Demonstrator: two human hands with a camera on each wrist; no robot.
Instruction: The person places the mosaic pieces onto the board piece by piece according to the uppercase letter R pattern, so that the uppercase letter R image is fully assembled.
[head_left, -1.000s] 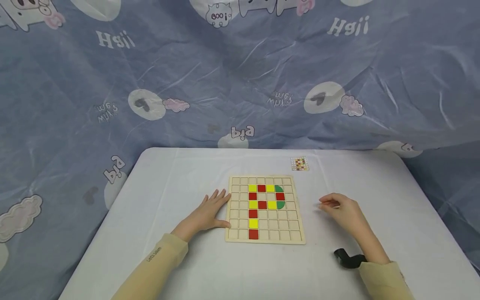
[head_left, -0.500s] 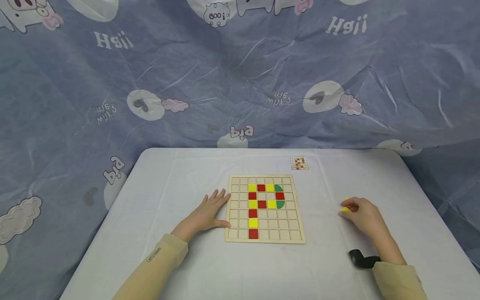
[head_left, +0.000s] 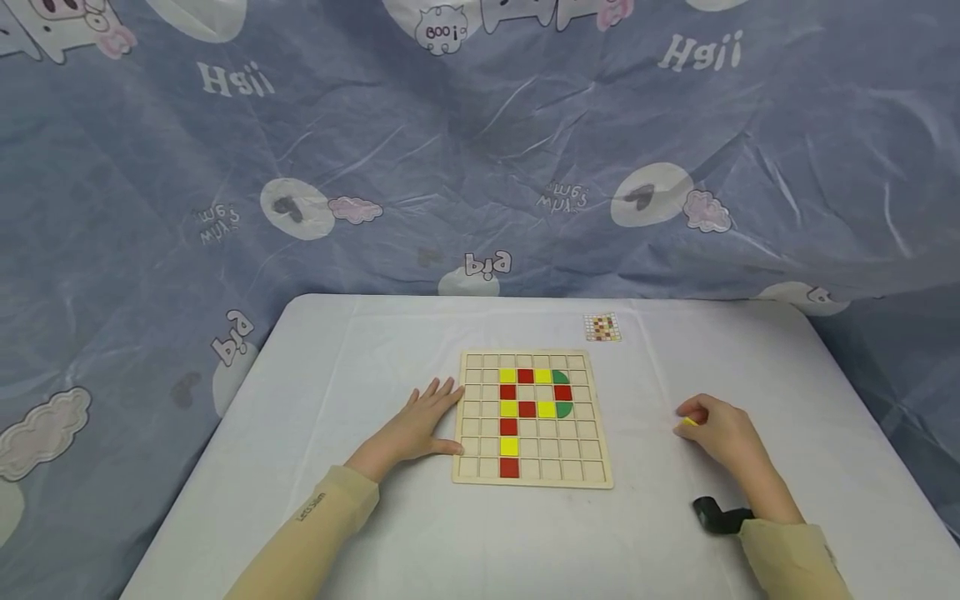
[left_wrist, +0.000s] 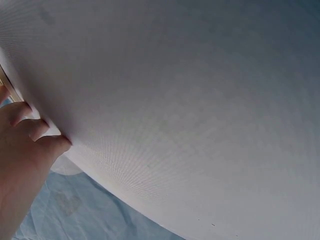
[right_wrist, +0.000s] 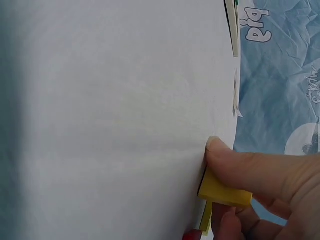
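Note:
On the table lies a square wooden grid board [head_left: 570, 471], its inlaid red, yellow and green tiles making a P-like figure. My left hand [head_left: 412, 429] rests at the board's left edge, fingers spread, thumb at the lower part of that edge. To the right of the board, my right hand [head_left: 723, 429] pinches a yellow tile [right_wrist: 225, 194] between thumb and fingers. Beneath that tile, the right wrist view shows a second yellow tile [right_wrist: 206, 217] edge-on and a red piece [right_wrist: 192, 235] at the frame's bottom; the curled fingers partly hide this area.
A small printed pattern card [head_left: 602, 327] lies behind the board, towards the back of the white-covered table [head_left: 420, 533]. A black wrist-camera mount [head_left: 720, 517] sticks out from the right wrist. Behind the table hangs a blue patterned cloth [head_left: 450, 150].
My right hand has moved right, away from the board, and a yellow tile now shows in its fingers. Since half a second ago it has shifted only slightly. The left hand stays put.

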